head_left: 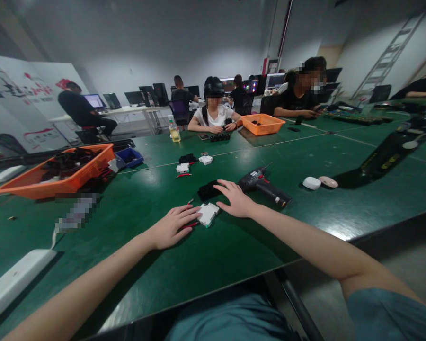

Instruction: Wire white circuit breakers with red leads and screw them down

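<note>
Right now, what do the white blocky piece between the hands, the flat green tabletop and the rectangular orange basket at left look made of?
White blocky piece: probably matte moulded plastic, given its crisp edges. Flat green tabletop: glossy, reflecting light; perhaps laminate or rubber. Orange basket: likely satin plastic, its walls evenly coloured.

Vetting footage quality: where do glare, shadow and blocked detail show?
In the head view, glare whitens the green table beside the right forearm; a dark shadow lies left of the tall black object; pixelation hides a patch near the long white strip.
</note>
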The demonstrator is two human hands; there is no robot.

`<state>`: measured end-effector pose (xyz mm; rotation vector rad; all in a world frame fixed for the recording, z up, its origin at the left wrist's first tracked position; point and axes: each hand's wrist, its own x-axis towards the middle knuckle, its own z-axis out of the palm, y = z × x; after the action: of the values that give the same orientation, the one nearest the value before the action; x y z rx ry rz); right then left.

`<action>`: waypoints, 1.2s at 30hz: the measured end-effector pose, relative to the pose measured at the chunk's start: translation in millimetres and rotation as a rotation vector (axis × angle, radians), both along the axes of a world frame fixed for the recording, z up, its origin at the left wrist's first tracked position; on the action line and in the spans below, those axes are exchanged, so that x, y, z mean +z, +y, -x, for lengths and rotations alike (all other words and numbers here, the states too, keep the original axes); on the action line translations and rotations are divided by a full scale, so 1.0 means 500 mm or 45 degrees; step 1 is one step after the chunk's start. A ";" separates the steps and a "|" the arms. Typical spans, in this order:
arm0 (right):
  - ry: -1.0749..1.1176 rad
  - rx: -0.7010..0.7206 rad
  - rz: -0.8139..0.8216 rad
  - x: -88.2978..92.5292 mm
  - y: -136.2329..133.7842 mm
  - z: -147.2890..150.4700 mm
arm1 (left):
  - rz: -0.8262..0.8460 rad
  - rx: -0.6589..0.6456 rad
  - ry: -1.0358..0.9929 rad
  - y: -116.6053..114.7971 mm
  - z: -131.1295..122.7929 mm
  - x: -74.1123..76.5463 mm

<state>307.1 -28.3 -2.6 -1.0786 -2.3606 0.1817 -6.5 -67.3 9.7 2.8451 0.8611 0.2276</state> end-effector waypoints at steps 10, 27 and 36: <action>-0.061 0.375 0.056 0.013 -0.024 0.021 | -0.075 0.123 -0.224 0.004 0.005 -0.016; 0.012 0.448 0.072 0.024 -0.020 -0.002 | -0.290 0.164 -0.295 0.015 0.016 -0.025; 0.005 0.240 0.214 0.025 -0.030 0.001 | -0.627 -0.022 -0.179 0.005 0.016 -0.023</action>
<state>306.5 -43.1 10.1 -0.9274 -2.4780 0.4573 -14.3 -64.6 -1.5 3.2235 0.8479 0.7195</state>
